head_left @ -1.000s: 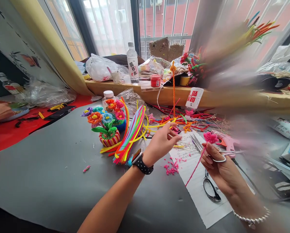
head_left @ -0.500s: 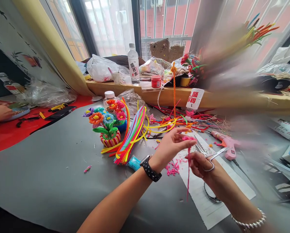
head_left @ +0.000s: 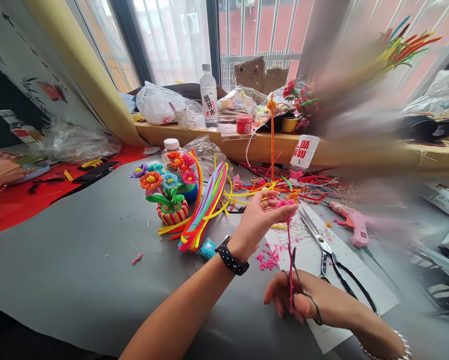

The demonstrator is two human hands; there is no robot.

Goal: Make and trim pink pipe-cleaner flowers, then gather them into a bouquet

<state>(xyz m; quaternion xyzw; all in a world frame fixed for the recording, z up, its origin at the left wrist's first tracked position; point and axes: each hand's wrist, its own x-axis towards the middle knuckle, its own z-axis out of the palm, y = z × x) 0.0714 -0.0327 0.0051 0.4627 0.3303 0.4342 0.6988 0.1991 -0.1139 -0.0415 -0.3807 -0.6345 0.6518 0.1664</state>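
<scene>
My left hand (head_left: 255,222), wearing a dark watch, pinches a fuzzy pink pipe cleaner (head_left: 289,231). Its top is bunched at the fingertips and its thin stem hangs straight down. Below, my right hand (head_left: 314,295) has small scissors (head_left: 302,283) on its thumb and fingers, with the blades pointing up beside the lower stem. Whether the blades touch the stem I cannot tell. Pink fuzz clippings (head_left: 268,259) lie on the table left of the stem. Large black-handled scissors (head_left: 325,243) rest on a white sheet of paper (head_left: 331,340), partly behind my right hand.
Pipe-cleaner flowers in a striped pot (head_left: 172,213) and a bundle of colourful pipe cleaners (head_left: 205,212) stand left of my hands. A pink glue gun (head_left: 354,220) lies to the right. Another person's hand (head_left: 1,170) is at far left. A bottle (head_left: 208,100) stands on the sill.
My right hand has moved down and left along the stem, and its small scissors have swung from pointing right to pointing up. The large scissors are now uncovered. My left hand keeps its pinch.
</scene>
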